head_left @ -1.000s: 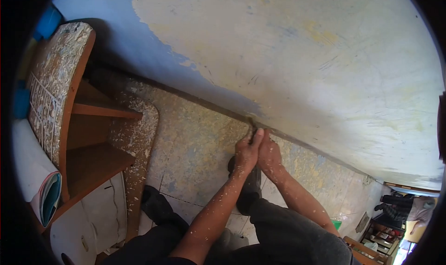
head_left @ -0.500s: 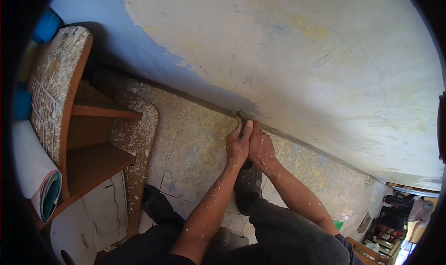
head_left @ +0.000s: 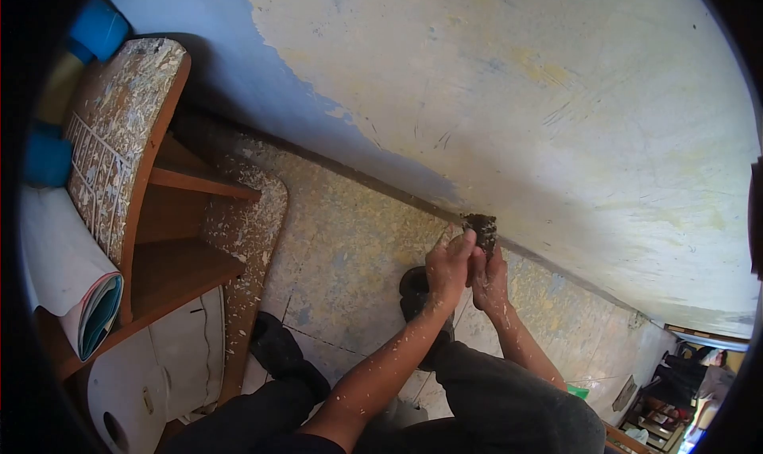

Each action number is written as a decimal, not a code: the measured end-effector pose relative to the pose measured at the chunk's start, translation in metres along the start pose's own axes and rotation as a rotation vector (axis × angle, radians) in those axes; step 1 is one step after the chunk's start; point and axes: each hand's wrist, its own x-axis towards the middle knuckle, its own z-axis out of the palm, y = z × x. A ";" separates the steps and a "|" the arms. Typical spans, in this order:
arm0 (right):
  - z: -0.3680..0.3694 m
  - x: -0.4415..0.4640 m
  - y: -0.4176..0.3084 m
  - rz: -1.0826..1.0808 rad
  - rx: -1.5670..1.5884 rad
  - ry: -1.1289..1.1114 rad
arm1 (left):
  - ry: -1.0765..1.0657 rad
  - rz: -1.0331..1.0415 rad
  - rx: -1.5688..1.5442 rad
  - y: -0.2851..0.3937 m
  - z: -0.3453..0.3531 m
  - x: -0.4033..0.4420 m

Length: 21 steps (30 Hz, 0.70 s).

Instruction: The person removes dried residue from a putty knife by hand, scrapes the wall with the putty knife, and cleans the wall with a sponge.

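Note:
My two hands are close together low beside the wall (head_left: pixel 556 120), with a scraper (head_left: pixel 482 225) between them. Its short, dark blade is crusted with dirt and flakes and points up toward the foot of the wall. My left hand (head_left: pixel 450 265) is closed, its thumb against the blade's left side. Closed round the scraper's lower part is my right hand (head_left: pixel 492 284), which mostly hides the handle. Pale flakes cling to both forearms. Much of the wall's blue paint is gone, leaving a pale, patchy surface.
A wooden shelf unit (head_left: pixel 151 176) covered in paint flakes stands at left, with blue containers (head_left: pixel 99 29) and a rolled paper bundle (head_left: pixel 71 255) beside it. Flakes litter the tiled floor (head_left: pixel 350 239). My black shoes (head_left: pixel 278 347) are below. A person (head_left: pixel 715 378) and furniture show far right.
Both hands have come back to the right along the wall's foot and turned the scraper up, so its blade now shows. The view has shifted slightly.

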 end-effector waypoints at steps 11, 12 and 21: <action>0.015 0.031 0.024 -0.221 -0.390 0.183 | -0.151 -0.330 -0.234 -0.002 -0.008 0.032; 0.017 0.031 0.022 -0.219 -0.393 0.182 | -0.150 -0.334 -0.236 -0.002 -0.009 0.033; 0.018 0.027 0.002 -0.180 -0.577 0.245 | -0.315 -0.515 -0.512 0.006 -0.019 0.038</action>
